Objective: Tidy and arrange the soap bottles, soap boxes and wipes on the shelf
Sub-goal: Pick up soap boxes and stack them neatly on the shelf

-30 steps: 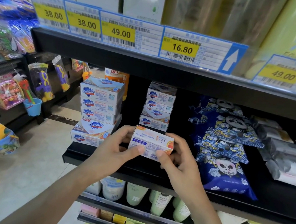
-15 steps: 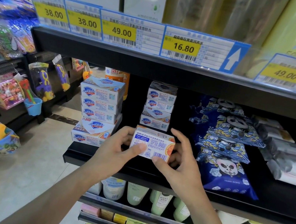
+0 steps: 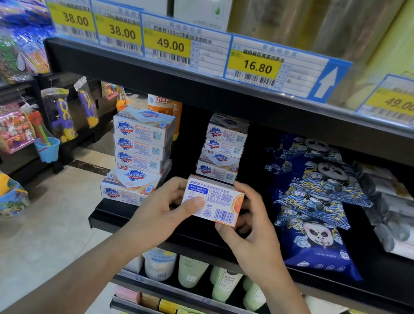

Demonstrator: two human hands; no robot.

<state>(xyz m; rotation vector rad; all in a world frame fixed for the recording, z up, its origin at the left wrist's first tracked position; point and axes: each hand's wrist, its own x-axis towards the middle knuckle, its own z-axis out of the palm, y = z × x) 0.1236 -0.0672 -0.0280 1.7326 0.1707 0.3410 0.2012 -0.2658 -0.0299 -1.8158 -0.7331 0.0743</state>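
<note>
Both your forearms reach up from the bottom of the view toward the black shelf (image 3: pixel 137 223). Your left hand (image 3: pixel 162 212) grips the soap box (image 3: pixel 214 201) from its left side, with the thumb pressed flat on the printed face and the other fingers curled behind it. Your right hand (image 3: pixel 251 230) grips the same box from the right, thumb under the lower edge near the barcode and fingers wrapped over the top right corner. The box is in the air above the front part of the shelf, just in front of the middle stack of soap boxes (image 3: pixel 223 151) and between the left stack of soap boxes (image 3: pixel 139 152) and the panda wipes packs (image 3: pixel 315 200). Compared with one second ago, the box is turned more upright, so the barcode faces you, and your right fingers, which were spread half a second ago, are closed on it again.
</note>
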